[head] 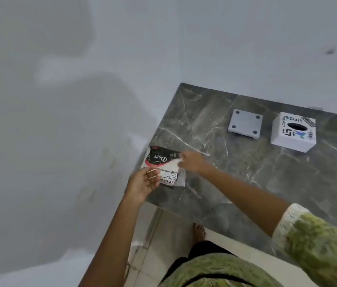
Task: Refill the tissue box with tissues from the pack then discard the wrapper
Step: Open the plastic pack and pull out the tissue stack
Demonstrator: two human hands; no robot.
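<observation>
A tissue pack (163,162) in a black, red and white wrapper lies at the left corner of the dark marble table (267,172). My left hand (144,182) holds its near edge, fingers curled under the wrapper. My right hand (192,161) pinches the pack's right edge. A white cube tissue box (292,132) with stickers and an oval slot on top stands at the far right. Its grey base plate (245,123), with round pads at its corners, lies beside it to the left.
The table's left edge drops off to a pale floor (60,121). My bare foot (199,232) stands on the tiles below the near table edge. My green sleeve (318,245) fills the lower right.
</observation>
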